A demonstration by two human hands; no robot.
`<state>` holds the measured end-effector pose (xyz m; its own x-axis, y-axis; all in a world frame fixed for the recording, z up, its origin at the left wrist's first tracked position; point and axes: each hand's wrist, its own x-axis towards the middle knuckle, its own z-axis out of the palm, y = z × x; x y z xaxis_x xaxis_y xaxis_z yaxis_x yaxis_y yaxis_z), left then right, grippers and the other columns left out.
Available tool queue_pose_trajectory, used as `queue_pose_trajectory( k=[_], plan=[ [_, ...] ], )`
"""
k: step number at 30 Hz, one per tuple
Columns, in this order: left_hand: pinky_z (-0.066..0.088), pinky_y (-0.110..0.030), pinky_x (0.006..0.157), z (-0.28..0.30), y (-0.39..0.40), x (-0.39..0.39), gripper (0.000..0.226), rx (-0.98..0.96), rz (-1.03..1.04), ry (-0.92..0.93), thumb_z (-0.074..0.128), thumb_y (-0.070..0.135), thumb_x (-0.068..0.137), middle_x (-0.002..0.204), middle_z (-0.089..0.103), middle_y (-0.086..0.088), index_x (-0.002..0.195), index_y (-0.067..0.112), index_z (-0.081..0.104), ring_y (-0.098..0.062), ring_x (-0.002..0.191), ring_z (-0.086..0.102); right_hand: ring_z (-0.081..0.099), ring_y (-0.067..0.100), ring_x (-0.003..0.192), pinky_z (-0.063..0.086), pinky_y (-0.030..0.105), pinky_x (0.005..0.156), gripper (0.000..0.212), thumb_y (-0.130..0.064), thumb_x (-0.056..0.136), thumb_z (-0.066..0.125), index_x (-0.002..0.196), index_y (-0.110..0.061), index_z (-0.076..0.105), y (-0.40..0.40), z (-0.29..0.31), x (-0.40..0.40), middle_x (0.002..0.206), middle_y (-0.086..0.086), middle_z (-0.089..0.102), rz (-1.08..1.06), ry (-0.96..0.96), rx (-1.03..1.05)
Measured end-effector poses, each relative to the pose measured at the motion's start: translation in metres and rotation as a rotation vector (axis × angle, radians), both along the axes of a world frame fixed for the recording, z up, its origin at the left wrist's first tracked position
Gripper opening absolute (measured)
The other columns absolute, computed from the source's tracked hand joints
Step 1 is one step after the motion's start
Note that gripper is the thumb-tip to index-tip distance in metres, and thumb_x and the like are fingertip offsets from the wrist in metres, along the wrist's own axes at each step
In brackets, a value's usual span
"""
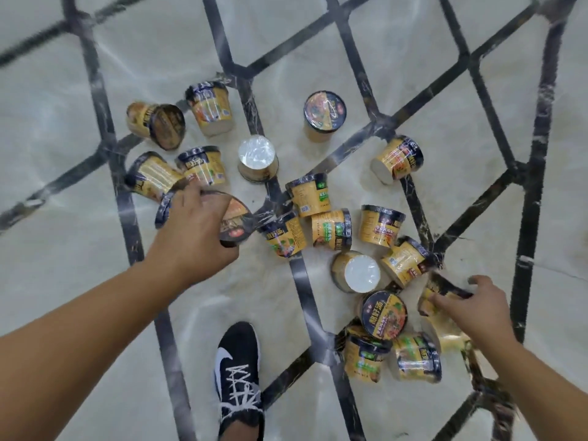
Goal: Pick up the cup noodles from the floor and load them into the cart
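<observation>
While your left hand (194, 230) clasps one cup (234, 219) and your right hand (474, 305) closes on another (445, 289), many cup noodles (331, 229) lie beyond your fingers, unloaded; no cart shows.

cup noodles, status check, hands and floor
Left hand gripping one cup. Right hand closing on another cup. Many cups still on floor. Cart not in view.

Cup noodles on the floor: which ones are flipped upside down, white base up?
Two: the cup in the upper middle, and the cup nearer the right hand. Both show a plain white round base; the others lie sideways or show printed lids.
</observation>
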<state>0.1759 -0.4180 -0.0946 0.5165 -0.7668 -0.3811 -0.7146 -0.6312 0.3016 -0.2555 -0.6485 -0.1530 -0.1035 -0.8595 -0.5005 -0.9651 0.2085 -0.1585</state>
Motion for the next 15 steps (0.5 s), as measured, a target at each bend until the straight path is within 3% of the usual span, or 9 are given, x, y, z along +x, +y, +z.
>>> queue_pose_trajectory(
  k=[2,5,10,12,15],
  plan=[
    [0.054,-0.051,0.090,0.055,0.033,-0.016,0.070,-0.055,0.103,0.031,0.079,0.045,0.066,0.138,0.036,-0.010,0.130,0.033,0.052,-0.038,0.125,0.042,0.070,0.028,0.086,0.063,0.047,0.072,0.082,-0.043,0.063,0.099,0.128,-0.020,0.055,0.022,0.054,0.022,0.114,0.009,0.064,0.170,-0.067,0.041],
    [0.056,-0.048,0.084,0.142,0.096,-0.038,0.075,-0.119,0.257,0.012,0.077,0.051,0.068,0.143,0.035,-0.005,0.135,0.039,0.048,-0.034,0.126,0.043,0.057,0.017,0.112,0.053,0.042,0.097,0.083,-0.042,0.062,0.099,0.133,-0.030,0.058,0.072,0.140,0.071,0.133,0.000,0.049,0.409,-0.223,0.041],
    [0.052,-0.044,0.094,0.287,0.254,-0.077,0.082,-0.176,0.585,-0.112,0.077,0.059,0.070,0.148,0.032,-0.002,0.143,0.039,0.046,-0.030,0.129,0.041,0.045,0.014,0.133,0.041,0.046,0.115,0.089,-0.048,0.058,0.099,0.137,-0.043,0.058,0.182,0.287,0.175,0.150,-0.011,0.035,0.828,-0.490,0.025],
    [0.052,-0.042,0.097,0.343,0.330,-0.102,0.082,-0.199,0.738,-0.188,0.077,0.060,0.071,0.148,0.034,-0.001,0.145,0.041,0.046,-0.028,0.129,0.042,0.042,0.015,0.140,0.036,0.036,0.116,0.090,-0.049,0.054,0.098,0.135,-0.048,0.058,0.240,0.339,0.212,0.151,-0.008,0.038,0.989,-0.581,0.031],
    [0.049,-0.042,0.102,0.418,0.445,-0.151,0.089,-0.187,0.954,-0.259,0.077,0.062,0.071,0.154,0.032,-0.002,0.149,0.044,0.039,-0.028,0.135,0.040,0.044,0.005,0.136,0.033,0.011,0.109,0.087,-0.062,0.043,0.091,0.123,-0.063,0.056,0.343,0.409,0.245,0.145,-0.013,0.042,1.155,-0.763,0.052]
  ],
)
